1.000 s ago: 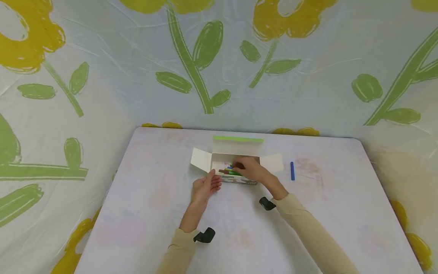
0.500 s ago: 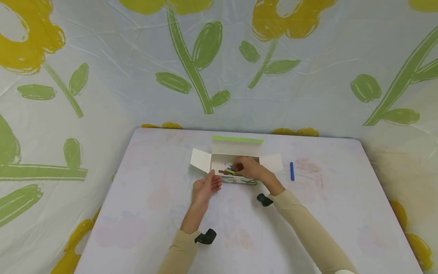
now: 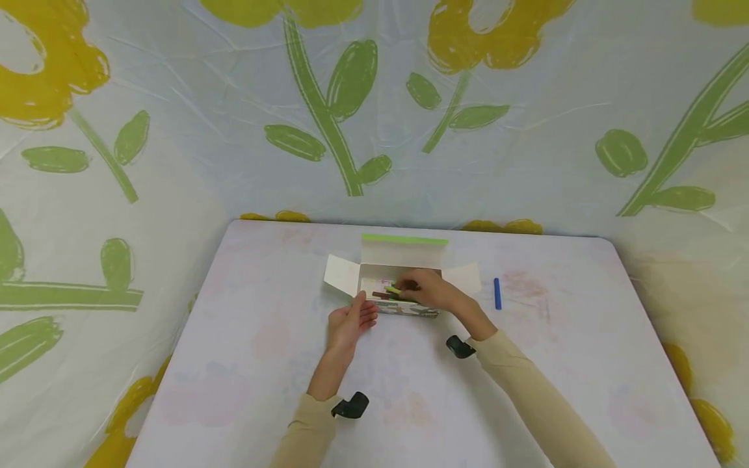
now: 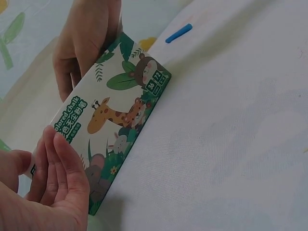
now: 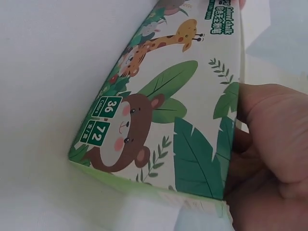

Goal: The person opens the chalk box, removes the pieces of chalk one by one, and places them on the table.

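Note:
A white cardboard chalk box (image 3: 405,309), printed with cartoon animals, lies with its flaps spread. My left hand (image 3: 345,323) holds its near left corner, thumb over the upper edge and fingers along the printed front panel (image 4: 113,120). Inside the box is my right hand (image 3: 430,289), its fingertips pinching a yellow-green chalk stick (image 3: 392,289). A dark red chalk stick (image 3: 383,296) lies in the box just left of those fingers. From the right wrist view, the box wall (image 5: 159,96) hides the fingertips.
A single blue chalk stick (image 3: 498,294) lies on the white-covered table (image 3: 409,390), right of the box. The lid flap (image 3: 404,250) stands up at the back, and side flaps stick out left and right. Flowered cloth (image 3: 234,97) hangs behind the table.
Within the box, my right fingers have shifted slightly among the chalk sticks. The yellow-green stick now shows tilted at the fingertips, and the green one seen earlier is covered. The left hand stays put.

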Motion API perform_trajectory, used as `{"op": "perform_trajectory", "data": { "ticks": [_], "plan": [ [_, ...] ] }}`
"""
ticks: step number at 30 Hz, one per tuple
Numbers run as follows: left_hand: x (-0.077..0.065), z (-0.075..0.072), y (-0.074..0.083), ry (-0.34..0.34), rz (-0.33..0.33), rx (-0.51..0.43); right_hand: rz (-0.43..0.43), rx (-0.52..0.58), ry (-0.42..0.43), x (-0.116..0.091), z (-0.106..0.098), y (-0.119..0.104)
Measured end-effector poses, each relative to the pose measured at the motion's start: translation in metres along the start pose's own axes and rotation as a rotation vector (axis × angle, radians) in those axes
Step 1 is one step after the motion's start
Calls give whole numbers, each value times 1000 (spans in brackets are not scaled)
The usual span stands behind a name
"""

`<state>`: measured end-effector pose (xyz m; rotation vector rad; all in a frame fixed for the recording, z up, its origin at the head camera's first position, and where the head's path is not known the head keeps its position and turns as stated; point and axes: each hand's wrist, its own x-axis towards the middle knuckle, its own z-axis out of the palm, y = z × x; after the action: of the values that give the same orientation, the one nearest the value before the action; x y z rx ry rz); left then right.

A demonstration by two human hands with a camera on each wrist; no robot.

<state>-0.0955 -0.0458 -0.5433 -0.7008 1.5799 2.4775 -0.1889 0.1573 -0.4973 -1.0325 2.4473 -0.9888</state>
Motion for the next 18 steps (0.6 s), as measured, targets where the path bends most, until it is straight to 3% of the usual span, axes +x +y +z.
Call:
{"op": "perform_trajectory", "data": {
  "ticks": [7, 18],
  "plan": [
    [2, -2, 1, -13, -4, -2, -3, 57, 86, -14, -11, -5],
    [5, -3, 2, -24, -9, 9, 137, 132, 204, -45, -40, -5]
  ]
}}
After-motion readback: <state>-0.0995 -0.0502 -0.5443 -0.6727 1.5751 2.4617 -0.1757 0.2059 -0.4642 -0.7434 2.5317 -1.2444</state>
